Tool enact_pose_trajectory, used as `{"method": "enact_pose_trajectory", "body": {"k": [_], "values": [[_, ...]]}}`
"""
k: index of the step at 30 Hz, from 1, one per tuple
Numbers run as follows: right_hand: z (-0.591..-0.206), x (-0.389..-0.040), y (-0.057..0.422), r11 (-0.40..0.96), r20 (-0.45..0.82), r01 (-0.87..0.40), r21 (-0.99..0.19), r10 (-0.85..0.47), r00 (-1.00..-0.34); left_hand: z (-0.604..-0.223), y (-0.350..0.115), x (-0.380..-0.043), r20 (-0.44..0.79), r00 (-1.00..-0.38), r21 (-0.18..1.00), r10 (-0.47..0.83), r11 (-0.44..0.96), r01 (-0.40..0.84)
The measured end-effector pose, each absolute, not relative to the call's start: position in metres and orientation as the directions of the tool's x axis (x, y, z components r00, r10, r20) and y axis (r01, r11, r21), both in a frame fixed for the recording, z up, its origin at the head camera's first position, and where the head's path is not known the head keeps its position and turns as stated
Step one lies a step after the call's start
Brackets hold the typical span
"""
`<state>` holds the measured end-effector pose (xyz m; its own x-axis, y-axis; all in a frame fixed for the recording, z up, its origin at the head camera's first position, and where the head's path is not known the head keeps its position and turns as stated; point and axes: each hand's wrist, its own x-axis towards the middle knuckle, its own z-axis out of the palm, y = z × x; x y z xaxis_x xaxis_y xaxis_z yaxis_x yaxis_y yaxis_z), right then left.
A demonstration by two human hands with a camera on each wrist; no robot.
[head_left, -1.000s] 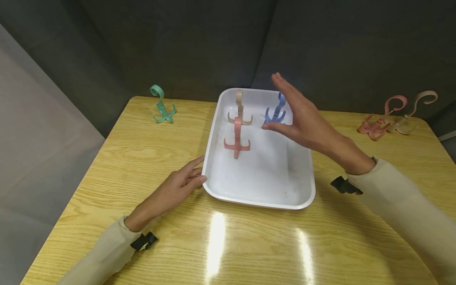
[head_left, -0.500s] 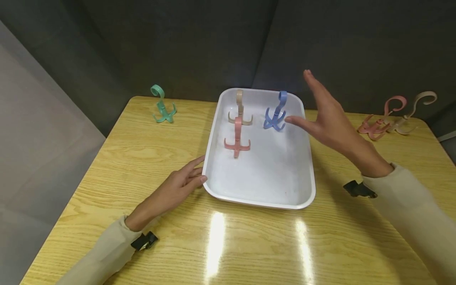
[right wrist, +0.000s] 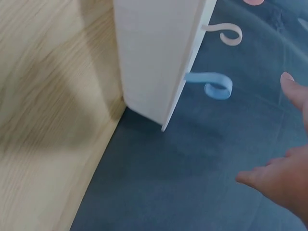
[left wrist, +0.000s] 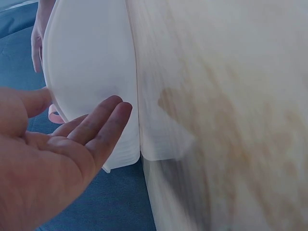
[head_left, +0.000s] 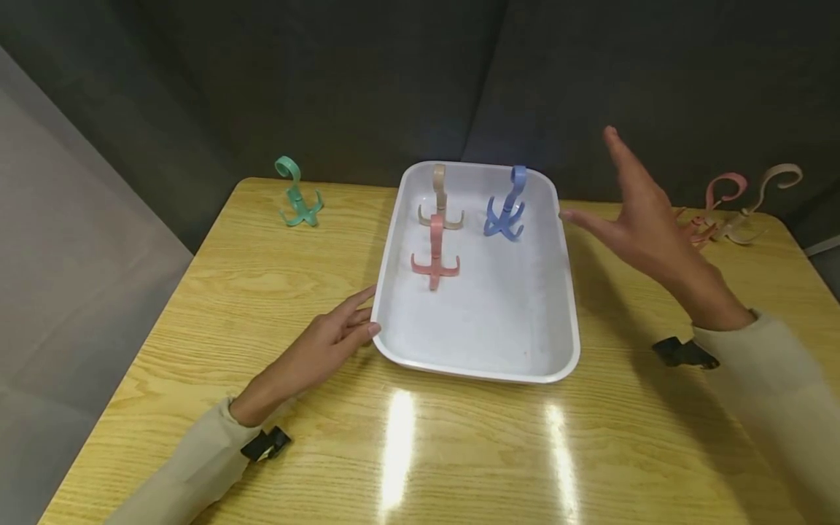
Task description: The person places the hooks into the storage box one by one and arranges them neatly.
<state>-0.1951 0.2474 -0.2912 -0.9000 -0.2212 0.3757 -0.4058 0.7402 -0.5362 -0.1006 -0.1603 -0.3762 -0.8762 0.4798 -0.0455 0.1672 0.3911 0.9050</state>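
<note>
A white plastic tray (head_left: 475, 335) lies on the table. In it stand three claw hooks: beige (head_left: 440, 182), pink (head_left: 436, 240) and blue (head_left: 504, 217), each with its curved top upward. My left hand (head_left: 321, 344) rests against the tray's near left side, thumb at the rim; the left wrist view shows its fingers extended along the outer wall (left wrist: 91, 62). My right hand (head_left: 646, 226) is raised beyond the tray's right rim with thumb and fingers spread, holding nothing. The right wrist view shows the blue hook's curl (right wrist: 219, 85) above the tray rim, apart from that hand.
A green claw hook (head_left: 298, 200) stands at the table's back left. Toward the back right are another pink hook (head_left: 712, 195) and another beige hook (head_left: 748, 219), close together; my right hand partly covers the pink one. A dark curtain (head_left: 367, 80) hangs behind the wooden table (head_left: 289, 292).
My right hand has moved from over the blue hook to the right, out past the tray's rim, leaving the blue hook standing in full view. The left hand has stayed in place.
</note>
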Motion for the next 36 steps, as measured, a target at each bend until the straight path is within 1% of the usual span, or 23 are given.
{"method": "enact_pose_trajectory", "body": {"k": [8, 15, 21, 31, 36], "values": [[-0.299, -0.195, 0.275, 0.736, 0.344, -0.342, -0.584, -0.157, -0.926, -0.376, -0.161, -0.101, -0.046, -0.875, 0.903, 0.483, 0.395, 0.170], [-0.303, -0.197, 0.299, 0.750, 0.358, -0.305, -0.587, -0.098, -0.929, -0.376, -0.161, -0.101, -0.048, -0.872, 0.903, 0.487, 0.394, 0.170], [-0.307, -0.201, 0.311, 0.755, 0.384, -0.286, -0.591, -0.049, -0.922, -0.375, -0.161, -0.101, -0.047, -0.873, 0.902, 0.485, 0.395, 0.171], [-0.314, -0.201, 0.331, 0.768, 0.314, -0.172, -0.617, 0.040, -0.949, -0.375, -0.161, -0.101, -0.032, -0.867, 0.909, 0.496, 0.376, 0.181], [-0.316, -0.202, 0.336, 0.742, 0.332, -0.172, -0.649, 0.072, -0.941, -0.376, -0.162, -0.101, -0.028, -0.867, 0.907, 0.497, 0.378, 0.187]]}}
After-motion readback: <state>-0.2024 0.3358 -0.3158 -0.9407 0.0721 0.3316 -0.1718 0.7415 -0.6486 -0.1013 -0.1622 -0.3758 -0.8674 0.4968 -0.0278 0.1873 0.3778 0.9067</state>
